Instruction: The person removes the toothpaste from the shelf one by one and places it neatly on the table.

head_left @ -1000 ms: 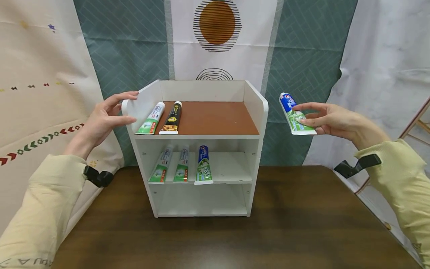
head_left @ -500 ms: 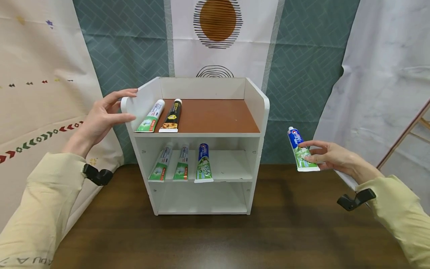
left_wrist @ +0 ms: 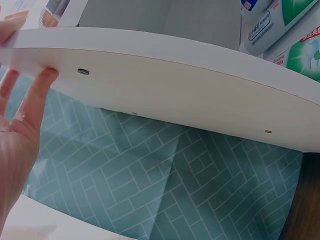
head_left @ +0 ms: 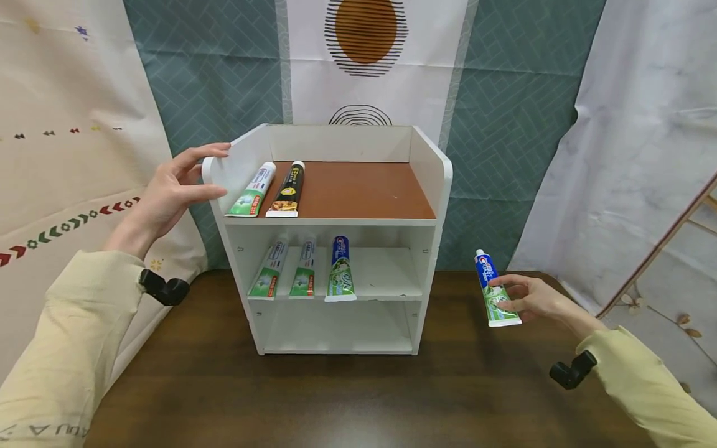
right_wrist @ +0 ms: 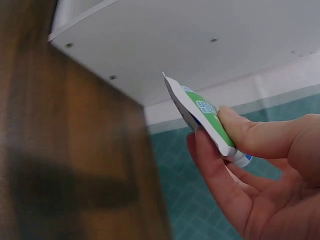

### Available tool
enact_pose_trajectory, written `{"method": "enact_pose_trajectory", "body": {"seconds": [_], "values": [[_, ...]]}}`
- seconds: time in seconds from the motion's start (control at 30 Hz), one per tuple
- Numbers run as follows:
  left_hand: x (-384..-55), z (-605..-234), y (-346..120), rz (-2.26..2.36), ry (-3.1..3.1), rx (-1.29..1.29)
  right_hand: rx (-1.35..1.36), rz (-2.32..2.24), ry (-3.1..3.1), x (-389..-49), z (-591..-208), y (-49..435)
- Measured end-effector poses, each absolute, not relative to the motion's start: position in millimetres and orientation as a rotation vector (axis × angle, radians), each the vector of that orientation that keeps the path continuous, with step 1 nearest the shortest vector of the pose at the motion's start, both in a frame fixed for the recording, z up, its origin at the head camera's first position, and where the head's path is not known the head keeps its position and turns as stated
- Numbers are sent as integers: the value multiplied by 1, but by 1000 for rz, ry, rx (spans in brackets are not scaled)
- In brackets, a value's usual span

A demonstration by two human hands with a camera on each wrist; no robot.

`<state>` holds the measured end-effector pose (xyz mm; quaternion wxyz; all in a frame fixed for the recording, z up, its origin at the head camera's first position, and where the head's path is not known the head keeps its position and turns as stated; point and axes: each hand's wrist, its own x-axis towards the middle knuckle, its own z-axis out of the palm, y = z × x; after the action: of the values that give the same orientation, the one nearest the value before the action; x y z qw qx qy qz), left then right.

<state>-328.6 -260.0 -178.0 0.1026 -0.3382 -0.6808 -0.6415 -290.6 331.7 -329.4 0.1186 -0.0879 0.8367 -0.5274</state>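
While the left hand [head_left: 168, 193] steadies the shelf:
Left hand: fingers spread on the white shelf unit's [head_left: 431, 205] upper left wall.
Right hand [head_left: 532, 298]: pinching a blue-green toothpaste tube [head_left: 493, 289].
Tube: right of the unit, over the brown table [head_left: 347, 398], cap up.

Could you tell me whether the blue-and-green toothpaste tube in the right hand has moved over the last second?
Yes. The blue-and-green toothpaste tube, held by the right hand, has dropped from top-shelf height of the white shelf unit to beside its lower shelf.

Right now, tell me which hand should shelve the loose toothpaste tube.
Right. The right hand already pinches the toothpaste tube beside the shelf unit; the left hand rests on its far side panel.
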Motion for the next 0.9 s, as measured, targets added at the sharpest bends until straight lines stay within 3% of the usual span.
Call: {"method": "enact_pose_trajectory", "body": {"seconds": [0.9], "values": [[-327,-177,-259,-1941,-1992,-990,-269,-1400,2535,-296,-420,322]]}}
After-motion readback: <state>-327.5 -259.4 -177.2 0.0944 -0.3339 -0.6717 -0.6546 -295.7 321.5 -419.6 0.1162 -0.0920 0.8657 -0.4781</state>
